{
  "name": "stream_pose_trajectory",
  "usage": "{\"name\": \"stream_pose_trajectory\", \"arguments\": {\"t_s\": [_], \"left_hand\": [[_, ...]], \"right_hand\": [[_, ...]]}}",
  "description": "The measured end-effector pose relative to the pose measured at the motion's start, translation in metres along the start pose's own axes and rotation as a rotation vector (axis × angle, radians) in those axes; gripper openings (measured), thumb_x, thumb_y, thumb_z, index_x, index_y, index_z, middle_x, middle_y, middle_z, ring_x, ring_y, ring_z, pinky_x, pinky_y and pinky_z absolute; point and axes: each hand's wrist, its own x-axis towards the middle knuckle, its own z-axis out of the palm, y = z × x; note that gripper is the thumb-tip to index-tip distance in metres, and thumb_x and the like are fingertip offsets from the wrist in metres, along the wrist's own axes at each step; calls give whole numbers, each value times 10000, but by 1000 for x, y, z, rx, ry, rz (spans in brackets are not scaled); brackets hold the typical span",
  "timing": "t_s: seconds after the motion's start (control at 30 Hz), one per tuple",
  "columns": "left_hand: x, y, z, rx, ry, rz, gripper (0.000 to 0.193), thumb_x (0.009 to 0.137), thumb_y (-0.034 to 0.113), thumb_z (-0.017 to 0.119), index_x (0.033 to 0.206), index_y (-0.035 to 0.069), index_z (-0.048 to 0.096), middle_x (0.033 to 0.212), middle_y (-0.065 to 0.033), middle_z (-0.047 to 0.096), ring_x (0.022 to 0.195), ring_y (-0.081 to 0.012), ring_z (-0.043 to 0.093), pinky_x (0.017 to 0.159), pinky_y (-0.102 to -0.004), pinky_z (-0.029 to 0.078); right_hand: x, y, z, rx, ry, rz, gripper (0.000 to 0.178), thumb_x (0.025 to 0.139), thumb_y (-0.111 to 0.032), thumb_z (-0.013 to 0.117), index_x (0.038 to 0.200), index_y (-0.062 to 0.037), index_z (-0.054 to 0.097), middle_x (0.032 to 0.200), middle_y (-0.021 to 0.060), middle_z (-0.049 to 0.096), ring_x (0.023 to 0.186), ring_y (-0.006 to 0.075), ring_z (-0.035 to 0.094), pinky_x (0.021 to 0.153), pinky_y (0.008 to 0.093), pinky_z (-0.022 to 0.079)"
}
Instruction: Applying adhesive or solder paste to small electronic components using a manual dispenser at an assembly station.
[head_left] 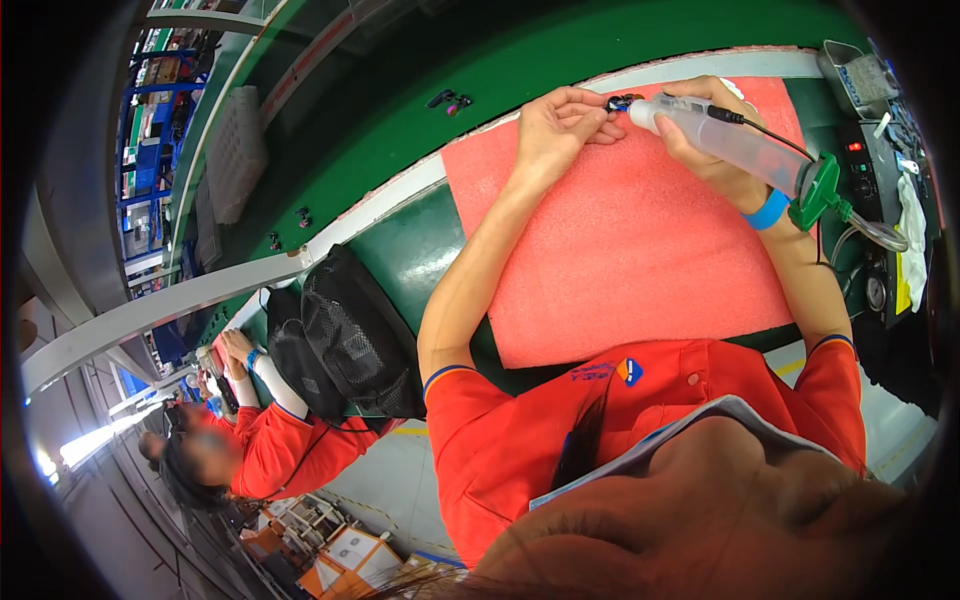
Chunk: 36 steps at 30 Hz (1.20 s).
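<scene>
A dispensing syringe (745, 148) with a clear barrel and a green cap (820, 193) lies tilted in my right hand (722, 176), which is wrapped round it. A thin black cable and a tube trail off it to the right. Its white front end points left, close to a small dark part (622, 102) with a bit of orange and blue. My left hand (556, 132) pinches that part between its fingertips; its exact kind is too small to tell. Both hands are above the far edge of a pink foam mat (620, 260).
At right stand a black control box (864, 170) with a red display, a metal tray (858, 82) and a white cloth (910, 235). Beyond the pale rail, small dark parts (450, 102) lie on the green belt. A black mesh bag (355, 325) and a co-worker's red sleeve (285, 450) are left.
</scene>
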Motion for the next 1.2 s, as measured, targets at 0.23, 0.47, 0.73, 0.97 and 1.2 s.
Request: {"name": "stream_pose_trajectory", "arguments": {"t_s": [0.23, 0.47, 0.73, 0.97, 1.2], "left_hand": [[-2, 5, -6, -67, -5, -57, 179, 771, -5, 517, 931, -86, 508, 798, -182, 591, 713, -218, 609, 644, -268, 515], [3, 8, -14, -87, -162, 19, 202, 769, -29, 500, 963, -74, 527, 854, -175, 589, 706, -229, 608, 636, -273, 516], [2, 3, -6, 24, -63, 53, 189, 781, -50, 472, 962, -88, 509, 837, -170, 587, 703, -227, 608, 650, -291, 521], [1, -2, -5, 13, -53, 77, 153, 778, -63, 463, 918, -96, 514, 809, -166, 588, 678, -198, 607, 590, -260, 527], [1, -4, -6, 55, -76, 83, 180, 789, -44, 472, 960, -89, 505, 830, -162, 586, 705, -211, 606, 651, -283, 521]], "right_hand": [[-1, 12, -2, 130, 198, -362, 335, 717, -74, 607, 1015, -18, 464, 902, 118, 558, 714, 158, 558, 631, 259, 452], [-3, 4, -4, 185, 179, -172, 351, 725, -55, 593, 1036, -6, 439, 939, 120, 547, 750, 150, 541, 659, 266, 446], [-4, 6, -6, 62, 75, -252, 312, 693, -37, 605, 975, 4, 477, 884, 124, 565, 715, 151, 539, 645, 257, 448], [-4, 10, -1, 14, 55, -337, 297, 641, -17, 627, 913, 6, 507, 827, 133, 574, 697, 192, 561, 632, 260, 456], [-5, 11, 0, -70, 37, -297, 291, 620, -17, 640, 884, 4, 520, 812, 132, 576, 712, 213, 575, 624, 272, 466]]}}
